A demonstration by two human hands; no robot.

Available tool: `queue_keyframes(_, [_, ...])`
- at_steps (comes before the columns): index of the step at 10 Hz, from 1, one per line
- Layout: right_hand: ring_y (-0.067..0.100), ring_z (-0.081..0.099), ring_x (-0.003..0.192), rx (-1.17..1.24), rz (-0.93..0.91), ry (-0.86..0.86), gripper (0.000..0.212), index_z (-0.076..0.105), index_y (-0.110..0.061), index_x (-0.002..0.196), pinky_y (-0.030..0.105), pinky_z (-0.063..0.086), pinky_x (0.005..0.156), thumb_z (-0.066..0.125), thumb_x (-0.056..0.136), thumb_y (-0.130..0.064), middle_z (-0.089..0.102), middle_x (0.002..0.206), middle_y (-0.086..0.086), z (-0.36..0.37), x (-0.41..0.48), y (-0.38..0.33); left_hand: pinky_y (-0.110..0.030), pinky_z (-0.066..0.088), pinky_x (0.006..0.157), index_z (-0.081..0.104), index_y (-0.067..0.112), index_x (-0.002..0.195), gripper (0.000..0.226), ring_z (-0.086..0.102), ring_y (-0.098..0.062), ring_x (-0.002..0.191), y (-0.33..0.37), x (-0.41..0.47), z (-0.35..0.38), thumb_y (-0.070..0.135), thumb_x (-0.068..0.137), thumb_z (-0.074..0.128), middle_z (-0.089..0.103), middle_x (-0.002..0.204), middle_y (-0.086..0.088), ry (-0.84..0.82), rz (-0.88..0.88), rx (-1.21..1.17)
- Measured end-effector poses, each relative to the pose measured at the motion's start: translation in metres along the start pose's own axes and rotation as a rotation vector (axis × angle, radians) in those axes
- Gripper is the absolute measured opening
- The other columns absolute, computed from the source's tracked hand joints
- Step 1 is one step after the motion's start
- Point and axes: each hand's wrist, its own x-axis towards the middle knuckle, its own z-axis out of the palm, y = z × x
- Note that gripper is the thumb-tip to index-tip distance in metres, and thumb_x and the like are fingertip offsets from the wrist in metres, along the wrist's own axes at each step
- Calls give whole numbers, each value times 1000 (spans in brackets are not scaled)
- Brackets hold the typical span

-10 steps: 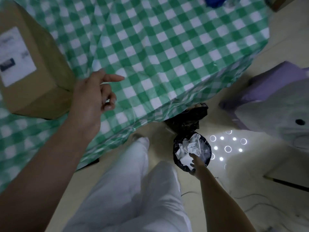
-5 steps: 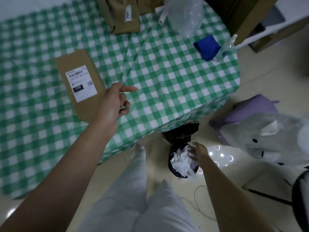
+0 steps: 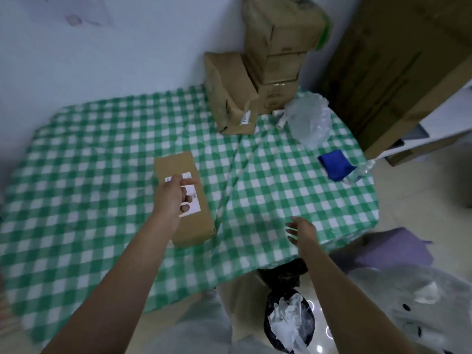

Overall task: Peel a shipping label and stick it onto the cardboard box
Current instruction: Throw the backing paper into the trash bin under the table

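A flat brown cardboard box [image 3: 190,227] lies near the middle of the green checked table [image 3: 89,175]. A white shipping label [image 3: 195,200] is stuck on its top face. My left hand [image 3: 172,195] hovers over the label with loosely curled fingers, covering most of it; whether it touches the label I cannot tell. My right hand [image 3: 301,229] is over the table's near right edge, fingers spread, holding nothing.
Stacked cardboard boxes [image 3: 255,80] stand at the table's back, beside a clear plastic bag [image 3: 309,121]. A blue cloth [image 3: 334,164] and a plastic bottle [image 3: 362,169] lie at the right edge. A black bin bag [image 3: 288,325] full of paper scraps sits on the floor below.
My right hand came up from the bin bag on the floor to the table's edge. My left hand moved over the labelled box. The camera tilted up toward the table.
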Motion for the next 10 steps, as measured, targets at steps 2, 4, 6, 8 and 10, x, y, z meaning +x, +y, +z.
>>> queue_keyframes(2, [19, 59, 72, -105, 16, -134, 14, 64, -12, 100, 29, 45, 64, 57, 92, -21, 67, 82, 4, 76, -5, -45, -25, 23, 43, 69, 9, 74, 43, 35, -15, 46, 19, 38, -47, 21, 99, 35, 36, 27, 10, 115, -11, -30])
queue_keyframes(4, [19, 62, 77, -281, -35, -311, 15, 64, -12, 102, 29, 47, 63, 56, 94, -21, 69, 91, 6, 160, -21, -70, -25, 29, 47, 72, 8, 83, 41, 44, -15, 53, 23, 78, -78, 22, 97, 37, 44, 53, 0, 231, -20, 41])
queue_keyframes(6, [20, 64, 93, -409, -46, -465, 26, 63, -10, 114, 35, 54, 75, 56, 93, -24, 70, 111, 5, 210, -41, -68, -35, 42, 76, 52, 14, 67, 27, 50, -24, 81, -6, 87, -80, 24, 92, 51, 52, 75, -7, 236, -79, 191])
queue_keyframes(8, [20, 59, 113, -522, -42, -570, 32, 65, -14, 116, 42, 50, 90, 58, 89, -31, 64, 121, 2, 230, -57, -58, -32, 41, 79, 57, 12, 80, 26, 53, -22, 81, -19, 70, -53, 31, 96, 49, 58, 83, -4, 89, -178, 307])
queue_keyframes(10, [24, 54, 114, -733, -114, -590, 36, 59, -12, 122, 40, 50, 89, 54, 90, -29, 60, 125, 6, 234, -73, -62, -32, 42, 75, 62, 12, 84, 23, 54, -17, 75, -17, 64, -43, 27, 96, 48, 62, 88, -7, 84, -173, 304])
